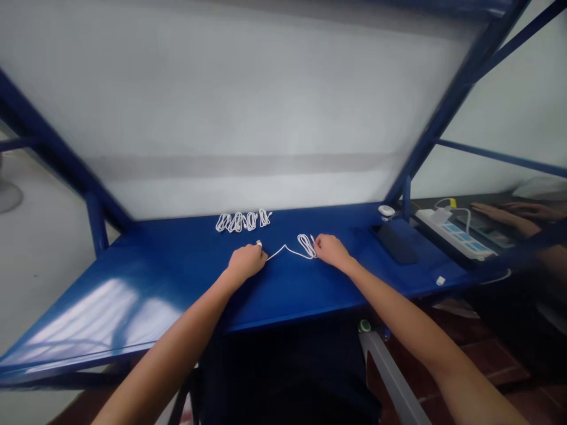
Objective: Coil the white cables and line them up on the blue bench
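White coiled bundles [251,221] are lying in a row along the blue table's [186,254] far side, at eleven o'clock from the loose cable. At nine o'clock from it, the left hand [248,260] is curling its fingers nearly closed around one end, a white plug [259,242] showing above them. Between the hands, the cable [292,251] is running slack and bent into loops. At three o'clock, the right hand [331,251] is pinching the loops' edge, fingertips nearly together. A round white object [387,211] is sitting at two o'clock from that hand, a dark phone [396,244] at three, a small white block [440,281] at four. Farther right, a power strip [458,233] is lying near another person's hands [500,212].
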`<state>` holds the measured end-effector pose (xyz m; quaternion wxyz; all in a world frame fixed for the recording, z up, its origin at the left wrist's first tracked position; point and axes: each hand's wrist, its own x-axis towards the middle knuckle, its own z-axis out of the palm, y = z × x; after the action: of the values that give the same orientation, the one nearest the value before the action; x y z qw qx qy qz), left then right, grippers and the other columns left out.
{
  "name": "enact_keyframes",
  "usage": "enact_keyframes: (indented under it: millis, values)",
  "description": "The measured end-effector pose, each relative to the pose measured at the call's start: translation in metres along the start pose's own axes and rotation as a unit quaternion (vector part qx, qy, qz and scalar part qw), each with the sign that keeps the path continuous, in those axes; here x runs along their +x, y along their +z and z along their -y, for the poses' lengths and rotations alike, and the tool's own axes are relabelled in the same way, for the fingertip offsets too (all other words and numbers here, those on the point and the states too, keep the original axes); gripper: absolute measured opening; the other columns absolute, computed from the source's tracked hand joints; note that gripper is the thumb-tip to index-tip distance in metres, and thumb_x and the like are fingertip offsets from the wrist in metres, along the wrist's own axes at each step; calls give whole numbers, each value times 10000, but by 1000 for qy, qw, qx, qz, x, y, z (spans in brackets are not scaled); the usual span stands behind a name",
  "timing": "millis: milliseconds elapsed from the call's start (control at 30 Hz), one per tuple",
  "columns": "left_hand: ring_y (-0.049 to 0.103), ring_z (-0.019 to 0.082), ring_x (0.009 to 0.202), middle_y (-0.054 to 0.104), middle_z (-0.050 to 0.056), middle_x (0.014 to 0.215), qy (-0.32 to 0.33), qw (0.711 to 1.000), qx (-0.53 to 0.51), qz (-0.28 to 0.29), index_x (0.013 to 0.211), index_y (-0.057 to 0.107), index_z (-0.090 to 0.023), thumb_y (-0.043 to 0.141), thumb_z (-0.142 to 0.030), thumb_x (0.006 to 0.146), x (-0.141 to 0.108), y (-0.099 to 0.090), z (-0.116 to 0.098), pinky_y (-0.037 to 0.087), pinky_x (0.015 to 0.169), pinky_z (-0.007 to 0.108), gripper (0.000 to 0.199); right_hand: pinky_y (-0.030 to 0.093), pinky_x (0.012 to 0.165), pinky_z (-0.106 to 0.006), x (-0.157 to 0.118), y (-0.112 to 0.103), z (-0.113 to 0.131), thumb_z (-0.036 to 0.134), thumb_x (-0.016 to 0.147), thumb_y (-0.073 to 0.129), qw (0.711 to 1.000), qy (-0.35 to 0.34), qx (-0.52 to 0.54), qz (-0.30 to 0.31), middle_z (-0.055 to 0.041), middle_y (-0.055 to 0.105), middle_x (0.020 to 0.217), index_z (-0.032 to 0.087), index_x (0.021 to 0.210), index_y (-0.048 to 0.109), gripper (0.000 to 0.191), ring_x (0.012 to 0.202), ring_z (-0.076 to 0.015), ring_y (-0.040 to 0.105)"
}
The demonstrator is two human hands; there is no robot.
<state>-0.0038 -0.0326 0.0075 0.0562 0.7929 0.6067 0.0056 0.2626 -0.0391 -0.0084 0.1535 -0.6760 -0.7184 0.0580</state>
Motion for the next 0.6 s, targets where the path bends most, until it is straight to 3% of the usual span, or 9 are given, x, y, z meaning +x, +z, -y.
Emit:
enact_keyframes:
  millis: [467,600]
  values:
    - [672,286,816,714,119,880,-112,992,53,8,834,643,-220,329,-409,890,-55,-12,112,425,619,300,371,409,696,-267,-15,-13,-47,156,852,543,999,9,-15,-28,-88,684,860,159,865,676,133,782,-188,615]
    - [657,235,753,704,76,795,-85,996,26,9,803,621,-229,345,-418,891,-63,-14,135,367,575,266,346,403,694,-258,-22,-15,-56,183,880,521,999,7,-10,-41,-75,672,846,158,867,653,136,759,-173,599]
